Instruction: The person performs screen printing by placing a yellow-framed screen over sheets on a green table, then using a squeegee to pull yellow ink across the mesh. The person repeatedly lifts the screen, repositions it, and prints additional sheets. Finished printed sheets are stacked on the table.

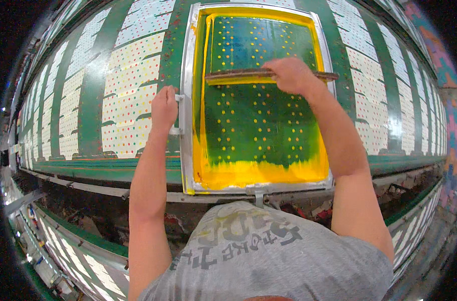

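Observation:
A silk-screen frame (187, 145) with a pale metal rim lies flat on the long green table. Its green mesh carries rows of small dots, and yellow ink (258, 174) is thickest along its near edge and sides. My right hand (292, 75) is closed round a brown-edged squeegee (233, 75), which lies crosswise over the upper part of the mesh with yellow along its near side. At the frame's left side, my left hand (164, 108) is wrapped round a pale handle (179, 99) fixed to the rim.
White panels (133, 95) printed with coloured dots lie in columns on the green table (90, 100) to both sides of the frame. A rail (88, 186) runs along the table's near edge. Another table with pale panels (95, 268) stands at the lower left.

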### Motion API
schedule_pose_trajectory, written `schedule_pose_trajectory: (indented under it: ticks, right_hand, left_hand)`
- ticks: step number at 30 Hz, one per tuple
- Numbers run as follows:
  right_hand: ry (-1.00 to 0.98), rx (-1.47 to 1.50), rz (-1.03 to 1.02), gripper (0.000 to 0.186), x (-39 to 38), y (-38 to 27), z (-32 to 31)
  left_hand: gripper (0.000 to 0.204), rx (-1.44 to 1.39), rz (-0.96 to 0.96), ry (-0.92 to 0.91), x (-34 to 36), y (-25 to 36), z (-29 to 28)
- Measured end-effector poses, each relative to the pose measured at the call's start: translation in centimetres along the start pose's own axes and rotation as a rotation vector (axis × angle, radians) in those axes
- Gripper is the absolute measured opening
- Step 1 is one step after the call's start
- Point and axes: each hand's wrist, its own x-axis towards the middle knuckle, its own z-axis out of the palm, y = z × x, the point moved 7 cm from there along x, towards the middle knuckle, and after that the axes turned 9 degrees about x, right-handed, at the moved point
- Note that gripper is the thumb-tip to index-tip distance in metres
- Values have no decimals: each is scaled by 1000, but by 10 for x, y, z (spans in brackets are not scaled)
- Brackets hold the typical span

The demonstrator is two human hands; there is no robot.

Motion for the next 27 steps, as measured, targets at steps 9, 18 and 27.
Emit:
schedule_pose_trajectory:
  ticks: [9, 18, 27]
  right_hand:
    - [-18, 106, 61, 44, -138, -110, 43]
    - [150, 109, 35, 41, -237, -189, 74]
    - [132, 183, -66, 56, -284, -199, 99]
  left_hand:
    - [43, -35, 39, -1, 2, 6, -1]
    - [47, 90, 56, 8, 5, 3, 4]
    - [44, 344, 38, -42, -8, 26, -8]
